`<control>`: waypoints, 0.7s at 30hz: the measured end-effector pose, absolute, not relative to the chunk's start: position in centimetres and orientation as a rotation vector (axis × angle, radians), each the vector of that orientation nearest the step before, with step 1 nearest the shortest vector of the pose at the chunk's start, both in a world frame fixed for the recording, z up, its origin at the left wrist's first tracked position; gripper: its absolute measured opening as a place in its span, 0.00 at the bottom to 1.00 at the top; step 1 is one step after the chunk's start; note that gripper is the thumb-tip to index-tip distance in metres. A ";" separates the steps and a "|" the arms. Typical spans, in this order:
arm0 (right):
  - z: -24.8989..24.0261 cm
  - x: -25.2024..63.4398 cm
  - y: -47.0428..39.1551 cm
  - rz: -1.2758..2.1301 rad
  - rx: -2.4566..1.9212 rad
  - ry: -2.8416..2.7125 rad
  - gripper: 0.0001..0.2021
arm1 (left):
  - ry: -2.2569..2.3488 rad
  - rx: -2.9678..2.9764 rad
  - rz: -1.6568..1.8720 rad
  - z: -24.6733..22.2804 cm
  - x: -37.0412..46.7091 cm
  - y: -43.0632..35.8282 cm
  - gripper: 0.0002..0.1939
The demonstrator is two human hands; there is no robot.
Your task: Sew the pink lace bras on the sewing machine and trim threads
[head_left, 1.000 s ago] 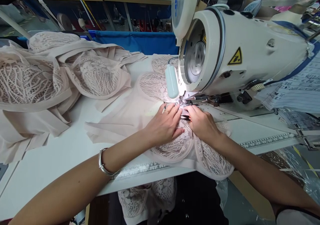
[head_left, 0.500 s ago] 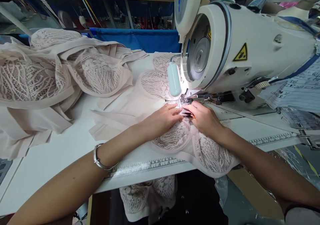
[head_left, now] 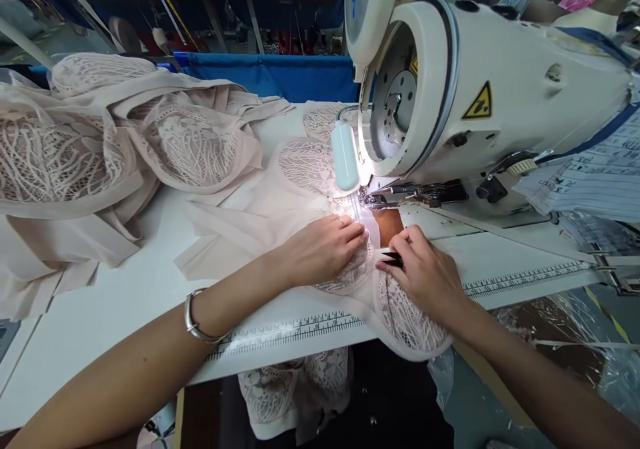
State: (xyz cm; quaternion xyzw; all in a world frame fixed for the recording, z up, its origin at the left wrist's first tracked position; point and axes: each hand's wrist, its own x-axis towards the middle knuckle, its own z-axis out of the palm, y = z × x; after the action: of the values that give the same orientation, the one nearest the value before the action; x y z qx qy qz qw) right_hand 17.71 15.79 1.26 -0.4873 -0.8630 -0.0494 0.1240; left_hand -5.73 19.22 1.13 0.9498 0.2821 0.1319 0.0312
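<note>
A pale pink lace bra [head_left: 407, 322] lies across the sewing table, one part running under the sewing machine's [head_left: 525, 82] needle area. My left hand [head_left: 325, 249], wearing a ring, is closed on the lace just in front of the presser foot [head_left: 366, 199]. To its right, my right hand [head_left: 430, 272] grips small thread snips [head_left: 391, 258], their dark pointed blades directed left over the bra. Most of the snips' body is hidden in the palm. A pale green lamp [head_left: 345, 159] lights the needle area.
More lace bras [head_left: 195, 142] are heaped on the left of the table. A printed ruler strip [head_left: 300, 332] follows the front edge. Another lace piece [head_left: 273, 396] hangs over my lap. Paper sheets [head_left: 585, 176] with writing are at the right.
My right hand has drawn back from the needle, toward me and right, with the snips. My left hand has shifted slightly toward me. The mechanism in the machine's round head has turned.
</note>
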 end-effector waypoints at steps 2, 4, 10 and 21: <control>0.4 18.1 15.3 -0.242 -1.324 -2.481 0.15 | 0.846 2.938 0.436 1.0 -5.6 19.1 0.14; -0.1 18.6 15.8 -0.325 -1.214 -2.467 0.17 | 0.854 2.966 0.460 0.9 -5.5 19.1 0.15; 1.5 19.3 19.5 -0.068 -1.399 -2.696 0.17 | 0.781 3.023 0.579 0.6 -5.5 19.4 0.17; 3.5 17.3 21.6 0.120 -1.540 -2.899 0.35 | 0.869 2.929 0.546 1.0 -5.7 19.6 0.21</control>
State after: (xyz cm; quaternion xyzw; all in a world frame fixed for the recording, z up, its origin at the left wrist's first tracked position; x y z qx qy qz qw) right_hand 17.30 21.55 3.46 -0.4677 -0.8802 0.0364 -0.0715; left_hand -5.69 19.59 1.03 0.9436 0.2800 0.1758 0.0190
